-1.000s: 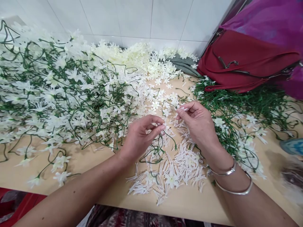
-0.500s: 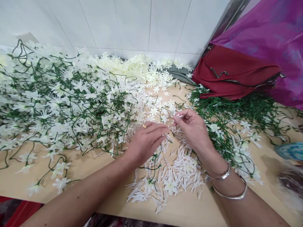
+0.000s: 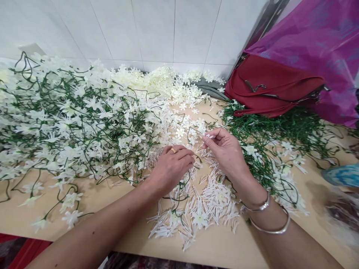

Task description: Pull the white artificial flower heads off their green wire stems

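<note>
My right hand (image 3: pixel 228 153) pinches a small white flower piece (image 3: pixel 209 136) between thumb and forefinger. To its left, my left hand (image 3: pixel 176 161) is curled low over the table, palm down; what its fingers hold, if anything, is hidden. A dark green stem end (image 3: pixel 198 160) shows just by those fingertips. Below both hands lies a heap of thin white flower stamens (image 3: pixel 215 198), with a white artificial flower (image 3: pixel 200 218) on it. Loose white petals (image 3: pixel 180 132) are scattered beyond the fingers.
A large pile of white artificial flowers on green stems (image 3: pixel 70 119) covers the left side. Bare green stems (image 3: pixel 291 129) lie at right, below a red bag (image 3: pixel 275 87) and a purple plastic bag (image 3: pixel 322 41). A tiled wall (image 3: pixel 157 30) stands behind the table (image 3: pixel 134 235).
My left hand's fingers have curled in and drawn slightly back from my right hand. The right hand keeps its pinch on the white piece. The view has shifted a little.
</note>
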`<state>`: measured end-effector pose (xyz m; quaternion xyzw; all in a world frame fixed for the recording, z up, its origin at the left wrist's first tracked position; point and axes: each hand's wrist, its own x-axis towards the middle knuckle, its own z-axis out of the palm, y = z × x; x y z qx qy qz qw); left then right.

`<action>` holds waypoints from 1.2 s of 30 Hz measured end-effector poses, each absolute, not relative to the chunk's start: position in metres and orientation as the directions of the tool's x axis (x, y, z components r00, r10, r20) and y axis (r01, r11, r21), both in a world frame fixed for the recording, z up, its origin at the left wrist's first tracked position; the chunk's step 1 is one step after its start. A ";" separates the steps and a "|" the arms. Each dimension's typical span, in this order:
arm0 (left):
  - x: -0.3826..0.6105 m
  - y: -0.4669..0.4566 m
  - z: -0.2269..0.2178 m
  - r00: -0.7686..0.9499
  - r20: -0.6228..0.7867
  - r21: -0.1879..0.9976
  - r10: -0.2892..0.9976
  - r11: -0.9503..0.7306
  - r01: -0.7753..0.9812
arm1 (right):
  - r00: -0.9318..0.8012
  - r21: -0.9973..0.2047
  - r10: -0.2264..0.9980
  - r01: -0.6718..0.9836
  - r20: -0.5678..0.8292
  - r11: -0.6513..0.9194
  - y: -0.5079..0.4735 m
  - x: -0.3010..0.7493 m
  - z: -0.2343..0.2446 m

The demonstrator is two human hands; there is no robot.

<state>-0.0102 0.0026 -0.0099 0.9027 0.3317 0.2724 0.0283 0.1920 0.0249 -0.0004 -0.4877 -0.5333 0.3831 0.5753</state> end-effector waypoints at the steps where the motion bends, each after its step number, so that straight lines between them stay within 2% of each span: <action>1: -0.010 0.003 -0.009 0.627 0.467 0.241 0.623 -0.772 0.588 | 0.141 -0.970 0.961 0.078 0.239 0.230 0.025 0.192 0.000; 5: -0.010 0.001 -0.001 0.575 0.488 0.358 0.656 -0.752 0.554 | 0.145 -0.971 0.961 0.063 0.237 0.230 0.025 0.191 0.002; 9: -0.011 -0.002 0.006 0.335 0.559 0.643 0.758 -0.652 0.403 | 0.134 -0.975 0.966 0.023 0.222 0.221 0.022 0.190 0.007; 11: -0.013 -0.002 0.007 0.198 0.492 0.795 0.848 -0.530 0.295 | 0.093 -0.982 0.978 -0.004 0.188 0.189 0.018 0.187 0.011; 14: -0.013 0.001 0.006 0.136 0.349 0.932 0.927 -0.359 0.055 | 0.013 -0.992 0.994 -0.073 0.106 0.107 0.013 0.182 0.017; 16: -0.013 0.004 0.006 0.147 0.273 0.960 0.951 -0.260 -0.101 | -0.031 -0.989 0.998 -0.137 0.051 0.046 0.010 0.177 0.021; 19: -0.014 0.007 0.007 0.177 0.198 0.963 0.964 -0.158 -0.217 | -0.072 -0.973 0.997 -0.229 -0.013 -0.029 0.007 0.172 0.026; 24: -0.015 0.006 0.009 0.254 0.118 0.962 0.960 -0.047 -0.268 | -0.134 -0.946 0.986 -0.292 -0.102 -0.138 0.004 0.169 0.031; 28: -0.013 0.004 0.011 0.237 0.073 0.946 0.969 0.008 -0.325 | -0.125 -0.941 0.982 -0.291 -0.142 -0.173 0.006 0.172 0.028; 36: -0.010 0.002 0.011 0.278 0.104 0.940 0.955 -0.004 -0.340 | -0.171 -0.930 0.977 -0.320 -0.129 -0.179 0.004 0.161 0.025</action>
